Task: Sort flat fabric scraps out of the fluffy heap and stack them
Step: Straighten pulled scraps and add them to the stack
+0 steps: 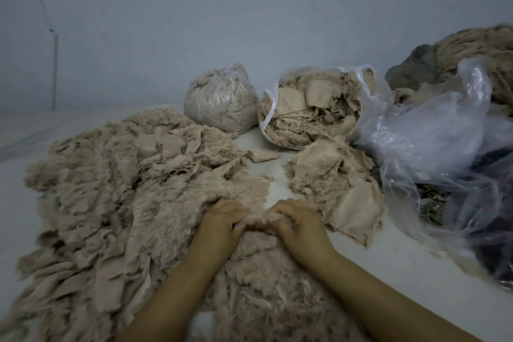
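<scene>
A wide beige fluffy heap of furry scraps covers the left and centre of the white surface. My left hand and my right hand sit side by side at the heap's near right edge, fingers curled, both gripping the same fluffy scrap between them. To the right lies a smaller stack of flat scraps, smooth backing up on some pieces. One small flat scrap lies alone between heap and stack.
An open clear bag of beige scraps lies on its side at the back, beside a tied full bag. Crumpled clear plastic bags fill the right side. A brown fluffy mass rises at far right. A pale wall stands behind.
</scene>
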